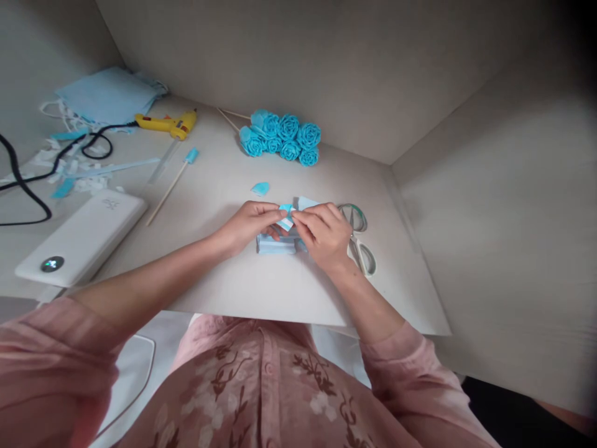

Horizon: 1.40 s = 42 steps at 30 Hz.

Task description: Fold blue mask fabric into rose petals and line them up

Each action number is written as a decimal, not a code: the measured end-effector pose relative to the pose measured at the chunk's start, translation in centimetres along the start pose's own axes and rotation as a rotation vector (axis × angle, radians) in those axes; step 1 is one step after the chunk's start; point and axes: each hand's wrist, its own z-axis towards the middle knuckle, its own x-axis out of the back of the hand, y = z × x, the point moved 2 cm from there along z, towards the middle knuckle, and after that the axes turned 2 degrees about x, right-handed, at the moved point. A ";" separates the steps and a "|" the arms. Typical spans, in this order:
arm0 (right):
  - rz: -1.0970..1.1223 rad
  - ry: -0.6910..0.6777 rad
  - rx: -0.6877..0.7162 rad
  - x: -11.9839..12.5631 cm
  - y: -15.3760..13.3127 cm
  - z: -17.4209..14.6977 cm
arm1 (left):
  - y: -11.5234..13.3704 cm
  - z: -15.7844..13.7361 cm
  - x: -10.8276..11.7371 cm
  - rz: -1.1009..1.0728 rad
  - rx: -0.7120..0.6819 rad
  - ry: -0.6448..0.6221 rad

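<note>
Between my two hands is a small blue and white piece of mask fabric (286,222), partly folded. My left hand (254,225) pinches its left side between thumb and fingers. From the right, my right hand (325,231) grips its other edge with the fingertips. Under the hands lie light blue folded fabric pieces (276,244), partly covered. A loose blue petal-shaped piece (260,188) rests just beyond my left hand. Scissors (359,246) with pale handles lie beside my right hand, partly behind it.
Several blue fabric roses (289,138) on sticks lie at the back. A stick with a blue tip (173,186), a yellow glue gun (173,124), a white power bank (84,236), a black cable (21,180), scraps (88,177) and stacked masks (109,96) occupy the left. Walls border the table.
</note>
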 end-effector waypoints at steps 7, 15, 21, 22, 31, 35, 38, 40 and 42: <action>-0.004 -0.081 0.036 0.6 -0.4 0.9 | -0.7 0.4 0.5 -0.089 0.049 0.013; 0.433 -0.042 -0.361 0.8 -0.1 1.1 | -0.1 0.3 0.5 -0.013 0.021 0.018; 0.763 -0.103 -0.592 -0.5 0.2 0.8 | 0.1 0.1 0.3 0.181 -0.037 0.023; 0.782 -0.114 -0.594 -0.7 0.1 0.8 | 0.2 0.1 0.3 0.207 -0.041 0.020; 0.832 -0.098 -0.592 -1.3 0.2 0.5 | 0.1 0.2 -0.1 0.252 -0.086 -0.019; 0.866 -0.115 -0.609 -1.3 0.2 0.5 | -0.1 0.3 0.1 0.285 -0.095 0.008; 0.887 -0.095 -0.645 -1.2 0.3 0.6 | -0.1 0.3 0.3 0.322 -0.080 0.025; 0.900 -0.080 -0.668 -1.1 0.3 0.7 | -0.2 0.2 0.3 0.346 -0.069 0.028; 0.909 -0.067 -0.693 -1.2 0.3 0.7 | -0.2 0.2 0.2 0.359 -0.063 0.026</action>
